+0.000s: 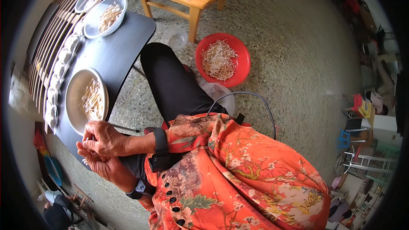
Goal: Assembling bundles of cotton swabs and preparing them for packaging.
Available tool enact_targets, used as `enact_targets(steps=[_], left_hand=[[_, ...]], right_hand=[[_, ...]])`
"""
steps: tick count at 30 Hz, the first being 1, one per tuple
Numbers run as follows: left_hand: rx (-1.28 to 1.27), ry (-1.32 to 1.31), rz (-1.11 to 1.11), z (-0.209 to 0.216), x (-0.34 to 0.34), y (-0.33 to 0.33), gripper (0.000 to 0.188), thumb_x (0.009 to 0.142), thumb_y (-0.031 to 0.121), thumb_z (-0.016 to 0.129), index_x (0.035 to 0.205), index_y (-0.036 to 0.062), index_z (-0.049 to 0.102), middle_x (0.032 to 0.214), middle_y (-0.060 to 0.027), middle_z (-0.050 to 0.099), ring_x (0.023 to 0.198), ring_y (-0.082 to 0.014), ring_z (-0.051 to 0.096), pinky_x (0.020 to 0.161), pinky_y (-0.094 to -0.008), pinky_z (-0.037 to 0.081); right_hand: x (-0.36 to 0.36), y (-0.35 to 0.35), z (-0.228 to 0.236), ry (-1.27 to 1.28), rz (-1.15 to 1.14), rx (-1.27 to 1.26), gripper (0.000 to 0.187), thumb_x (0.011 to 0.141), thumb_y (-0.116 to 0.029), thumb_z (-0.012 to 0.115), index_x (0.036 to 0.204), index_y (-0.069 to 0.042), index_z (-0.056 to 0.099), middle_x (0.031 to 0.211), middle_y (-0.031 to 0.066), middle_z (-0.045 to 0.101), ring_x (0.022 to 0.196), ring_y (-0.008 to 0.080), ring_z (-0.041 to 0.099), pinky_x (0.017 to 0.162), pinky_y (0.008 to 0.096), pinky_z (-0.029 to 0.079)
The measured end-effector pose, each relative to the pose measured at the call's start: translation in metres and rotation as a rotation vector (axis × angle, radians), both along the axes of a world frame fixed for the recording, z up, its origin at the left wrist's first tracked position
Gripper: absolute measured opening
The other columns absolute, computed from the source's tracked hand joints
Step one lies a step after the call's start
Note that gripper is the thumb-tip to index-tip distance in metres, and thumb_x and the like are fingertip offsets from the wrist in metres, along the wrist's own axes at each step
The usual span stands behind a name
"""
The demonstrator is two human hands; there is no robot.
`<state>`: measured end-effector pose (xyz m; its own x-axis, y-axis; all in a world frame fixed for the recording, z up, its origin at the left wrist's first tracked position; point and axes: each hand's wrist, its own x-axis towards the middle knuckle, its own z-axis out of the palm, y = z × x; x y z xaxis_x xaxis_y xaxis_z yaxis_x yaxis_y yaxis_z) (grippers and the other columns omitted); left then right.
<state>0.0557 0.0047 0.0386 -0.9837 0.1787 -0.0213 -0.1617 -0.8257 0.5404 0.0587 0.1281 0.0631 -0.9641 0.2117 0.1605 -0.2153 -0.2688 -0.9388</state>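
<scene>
My right hand [105,138] is bent closed just below the grey bowl [72,99], its thumb and fingers pinched together; what they hold is hidden. My left hand [110,171] lies right below it, palm turned up and fingers curled, with small white tips [84,161] showing at its edge. These look like ends of cotton swabs. In the grey bowl lies a loose heap of cotton swabs [93,101], thin pale sticks with white ends. Both hands are close together at the near edge of the dark table [121,38].
Farther along the table stand a pale basin [122,16] with more sticks and a smaller bowl [79,6]. White rounded packets [54,81] line the slatted edge. On the floor are a red basin [245,66] of swabs, a clear tub [174,38] and a wooden stool [194,19].
</scene>
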Motion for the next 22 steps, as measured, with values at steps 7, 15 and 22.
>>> enact_targets(steps=[7,15,22], left_hand=[[0.165,-0.023,-0.24,0.001,-0.012,0.0,0.028,0.092,0.023,0.053,0.104,-0.0014,0.059,0.102,-0.0096,0.06,0.093,-0.0115,0.055,0.083,-0.026,0.047],[-0.086,-0.059,-0.057,-0.009,-0.006,-0.003,0.028,0.092,0.023,0.052,0.107,-0.0003,0.058,0.101,-0.0088,0.059,0.094,-0.0115,0.054,0.086,-0.0273,0.046],[0.139,-0.06,-0.127,0.014,-0.01,-0.009,0.029,0.093,0.021,0.051,0.117,0.0066,0.056,0.111,-0.0064,0.058,0.102,-0.0125,0.053,0.091,-0.0281,0.043]], right_hand=[[-0.002,0.008,0.005,-0.05,0.051,-0.048,0.023,0.072,-0.014,0.068,0.067,0.003,0.054,0.069,0.0176,0.057,0.067,0.0284,0.059,0.06,0.0373,0.046],[-0.005,-0.001,-0.005,-0.008,-0.003,0.04,0.017,0.071,-0.01,0.066,0.069,0.001,0.053,0.072,0.0162,0.055,0.07,0.0293,0.057,0.063,0.0381,0.045],[-0.017,-0.022,-0.005,0.041,0.039,0.063,0.015,0.07,-0.008,0.065,0.076,0.0,0.054,0.078,0.016,0.057,0.076,0.0304,0.059,0.069,0.038,0.046]])
